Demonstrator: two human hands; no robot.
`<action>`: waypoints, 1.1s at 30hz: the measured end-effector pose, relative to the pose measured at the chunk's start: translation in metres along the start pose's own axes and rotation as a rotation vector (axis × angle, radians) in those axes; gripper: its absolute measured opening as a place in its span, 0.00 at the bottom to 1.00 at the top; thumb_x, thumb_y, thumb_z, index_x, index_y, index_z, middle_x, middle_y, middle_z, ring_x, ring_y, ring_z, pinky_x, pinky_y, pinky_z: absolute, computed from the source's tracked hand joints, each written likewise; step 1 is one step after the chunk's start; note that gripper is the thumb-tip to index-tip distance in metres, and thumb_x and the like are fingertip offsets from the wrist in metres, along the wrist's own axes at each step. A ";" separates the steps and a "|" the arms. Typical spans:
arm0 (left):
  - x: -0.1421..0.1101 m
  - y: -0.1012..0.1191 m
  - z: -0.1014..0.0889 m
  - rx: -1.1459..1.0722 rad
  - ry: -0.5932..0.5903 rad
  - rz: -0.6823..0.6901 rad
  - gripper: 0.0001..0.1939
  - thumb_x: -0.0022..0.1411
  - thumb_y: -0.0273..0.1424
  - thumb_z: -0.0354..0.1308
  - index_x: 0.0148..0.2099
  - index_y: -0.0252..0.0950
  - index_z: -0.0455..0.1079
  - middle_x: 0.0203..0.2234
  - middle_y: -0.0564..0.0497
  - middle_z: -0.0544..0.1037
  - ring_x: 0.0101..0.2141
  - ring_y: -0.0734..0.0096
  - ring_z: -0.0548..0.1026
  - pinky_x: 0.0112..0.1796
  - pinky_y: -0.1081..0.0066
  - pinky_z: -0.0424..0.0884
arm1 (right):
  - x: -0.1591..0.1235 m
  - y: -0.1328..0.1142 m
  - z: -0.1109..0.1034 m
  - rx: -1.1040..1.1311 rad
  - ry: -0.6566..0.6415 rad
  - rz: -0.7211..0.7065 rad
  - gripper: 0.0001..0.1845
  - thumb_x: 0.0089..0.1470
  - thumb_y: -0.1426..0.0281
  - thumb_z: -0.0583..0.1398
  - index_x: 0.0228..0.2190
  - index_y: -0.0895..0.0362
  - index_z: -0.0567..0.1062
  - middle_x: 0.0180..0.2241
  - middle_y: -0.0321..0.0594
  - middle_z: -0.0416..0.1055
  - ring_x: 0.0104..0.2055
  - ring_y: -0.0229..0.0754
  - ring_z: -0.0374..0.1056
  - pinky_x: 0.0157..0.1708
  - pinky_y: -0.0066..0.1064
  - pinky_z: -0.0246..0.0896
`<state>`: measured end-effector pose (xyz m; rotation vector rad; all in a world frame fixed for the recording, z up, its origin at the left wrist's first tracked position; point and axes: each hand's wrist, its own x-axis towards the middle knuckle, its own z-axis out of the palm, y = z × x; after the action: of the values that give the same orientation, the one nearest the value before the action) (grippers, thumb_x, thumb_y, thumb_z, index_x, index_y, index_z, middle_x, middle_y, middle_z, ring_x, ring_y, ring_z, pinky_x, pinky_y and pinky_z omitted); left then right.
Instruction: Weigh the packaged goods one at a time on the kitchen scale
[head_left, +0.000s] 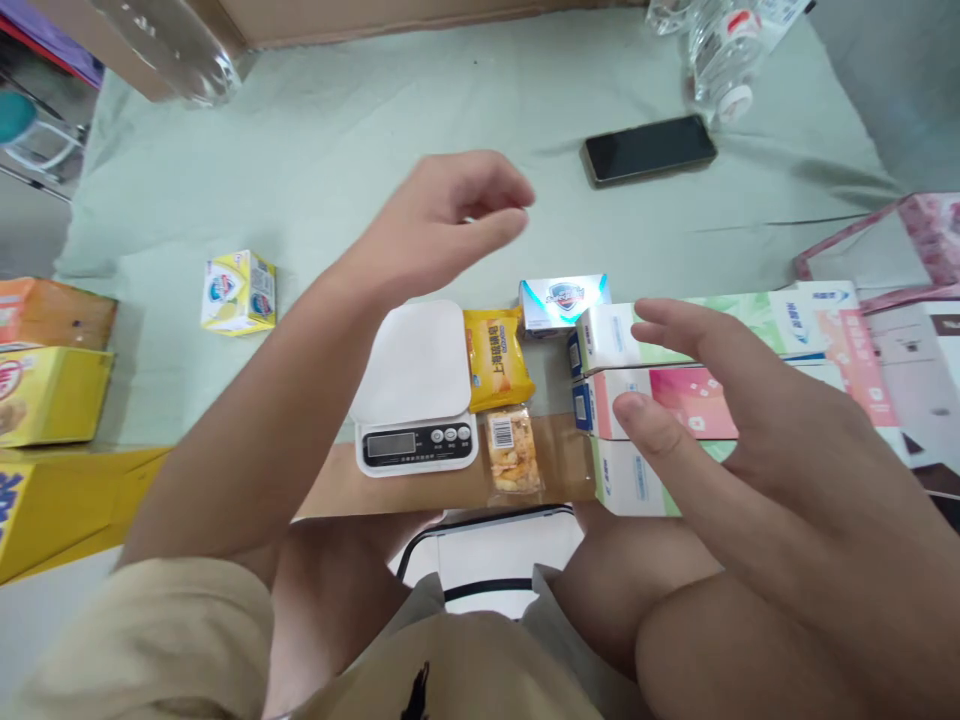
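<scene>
Right under the right hand (772, 450) there's a row of long cartons (688, 400), side by side with their near-side ends roughly lined up, I'd guess to keep them tidy and in easy reach. That hand's spread wide, thumb well apart, gripping nothing; can't tell if it's actually touching a carton. The left hand (454, 220) hangs over the table (360, 150), loosely curled and apparently empty. Just behind the cartons' end is a white-and-blue box (564, 304), then a yellow packet (496, 360) and a clear-wrapped packet (514, 450) beside the kitchen scale (411, 365). Its buttons face the person, probably for easy reading, but I can't make out any digits. Further out: a small yellow box (238, 292) and a phone (651, 150).

Hard-to-see stuff: the right hand and forearm cover chunks of the cartons, the left forearm clips the scale's edge, and the plastic bottle (724, 60) up top is partly cut off.
</scene>
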<state>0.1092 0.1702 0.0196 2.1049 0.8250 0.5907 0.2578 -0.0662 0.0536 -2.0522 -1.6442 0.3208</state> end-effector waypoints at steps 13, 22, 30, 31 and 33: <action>-0.182 -0.118 -0.059 0.192 1.062 -0.600 0.26 0.52 0.24 0.68 0.53 0.38 0.69 0.57 0.41 0.73 0.63 0.54 0.68 0.67 0.56 0.63 | 0.011 -0.085 0.069 0.066 -0.244 -0.350 0.25 0.69 0.60 0.53 0.61 0.56 0.73 0.59 0.50 0.76 0.63 0.59 0.72 0.61 0.58 0.71; -0.182 -0.140 -0.082 0.211 0.758 -0.765 0.19 0.61 0.28 0.64 0.55 0.44 0.74 0.52 0.43 0.77 0.47 0.57 0.81 0.59 0.54 0.74 | 0.024 -0.123 0.126 0.032 -0.360 -0.368 0.25 0.67 0.60 0.54 0.58 0.58 0.77 0.54 0.50 0.78 0.57 0.58 0.75 0.55 0.54 0.74; -0.208 -0.113 -0.064 0.084 0.710 -0.638 0.09 0.56 0.22 0.63 0.37 0.41 0.75 0.56 0.44 0.75 0.57 0.57 0.76 0.56 0.57 0.77 | 0.028 -0.135 0.166 0.032 -0.373 -0.347 0.27 0.66 0.61 0.54 0.59 0.60 0.76 0.61 0.55 0.73 0.68 0.61 0.67 0.66 0.59 0.66; -0.211 -0.109 -0.061 0.041 0.690 -0.655 0.06 0.58 0.24 0.62 0.35 0.41 0.75 0.52 0.45 0.76 0.53 0.59 0.78 0.54 0.59 0.77 | 0.027 -0.138 0.170 0.037 -0.361 -0.340 0.28 0.65 0.60 0.54 0.60 0.60 0.75 0.64 0.55 0.71 0.71 0.63 0.63 0.68 0.60 0.63; -0.215 -0.101 -0.057 -0.059 0.657 -0.701 0.04 0.61 0.26 0.60 0.34 0.39 0.74 0.46 0.47 0.79 0.46 0.64 0.80 0.49 0.62 0.78 | 0.025 -0.145 0.178 0.030 -0.378 -0.324 0.31 0.65 0.59 0.54 0.64 0.60 0.72 0.67 0.55 0.68 0.75 0.66 0.56 0.71 0.64 0.58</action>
<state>-0.1095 0.0919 -0.0561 1.4023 1.7768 0.8959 0.0577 0.0202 -0.0219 -1.7374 -2.1440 0.6425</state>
